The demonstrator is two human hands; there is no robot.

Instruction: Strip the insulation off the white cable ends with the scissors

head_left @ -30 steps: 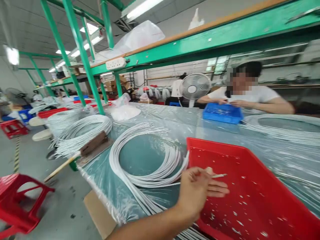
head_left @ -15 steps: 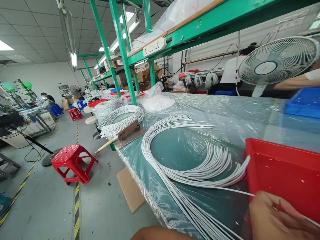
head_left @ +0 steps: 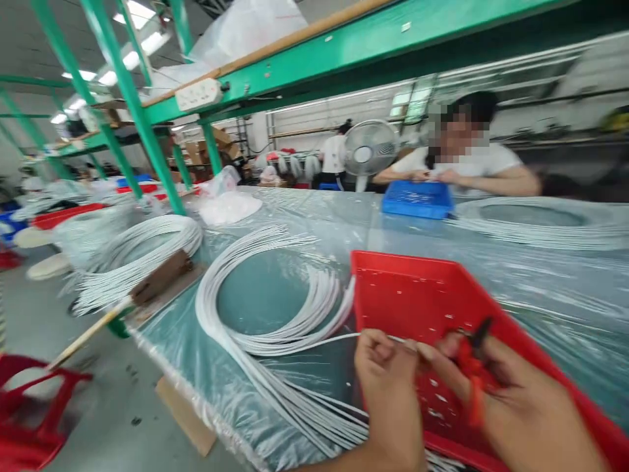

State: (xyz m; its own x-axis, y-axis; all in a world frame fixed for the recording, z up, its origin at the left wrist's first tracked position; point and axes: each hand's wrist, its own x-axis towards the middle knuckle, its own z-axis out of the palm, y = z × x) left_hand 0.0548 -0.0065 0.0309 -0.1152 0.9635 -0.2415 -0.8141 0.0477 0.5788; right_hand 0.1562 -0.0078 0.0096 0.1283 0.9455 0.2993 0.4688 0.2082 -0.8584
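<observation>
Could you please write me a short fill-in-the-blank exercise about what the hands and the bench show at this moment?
1. The left hand pinches a thin white ____ over the tray.
2. The right hand grips a small cutting tool with ____ handles.
3. Both hands work above a ____ tray.
4. Across the bench, another person's hands rest at a ____ bin.

Missing words: wire; red; red; blue

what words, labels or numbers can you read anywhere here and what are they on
None can be read.
The power strip on the green shelf beam shows no legible marking; too blurred.
The red tray, blue bin and fan show no print.
Cardboard boxes far back: too small to tell.
</observation>
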